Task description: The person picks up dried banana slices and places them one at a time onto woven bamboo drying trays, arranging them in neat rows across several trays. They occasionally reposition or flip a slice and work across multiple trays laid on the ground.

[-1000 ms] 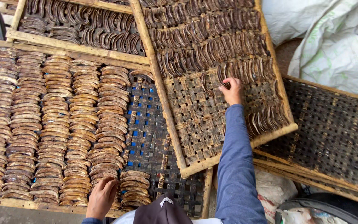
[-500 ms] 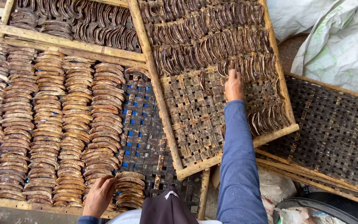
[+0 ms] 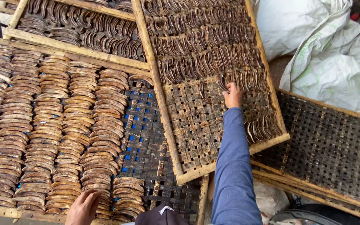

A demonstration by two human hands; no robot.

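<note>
The right hand [image 3: 233,95] reaches up to the dark slices [image 3: 213,58] on the upper tray [image 3: 155,83], fingers curled narrow on the lowest row; whether it pinches one slice I cannot tell. These slices are thin curved strips standing on edge, their long axes running roughly twelve to six o'clock, packed side by side in rows that cross the tray from nine to three. They fill the tray's twelve o'clock half and run down its three o'clock edge; the woven floor toward six and nine o'clock lies bare. The tray is a wooden frame with a woven slat bottom, tilted slightly, resting over other trays.

The blue sleeve [image 3: 234,166] runs from the hand down to six o'clock.

The left hand [image 3: 83,207] sits at the bottom edge, at seven o'clock from the right hand, fingers loosely bent and resting on the brown slices [image 3: 55,137]. These are lighter, curved, lying with long axes nine to three, stacked in columns running twelve to six on the left tray [image 3: 146,137], whose bare mesh shows blue beneath.

Another tray [image 3: 76,48] of dark slices lies at eleven o'clock. An empty-woven dark tray [image 3: 330,146] lies at four o'clock. White sacks [image 3: 321,50] are heaped at two o'clock.
</note>
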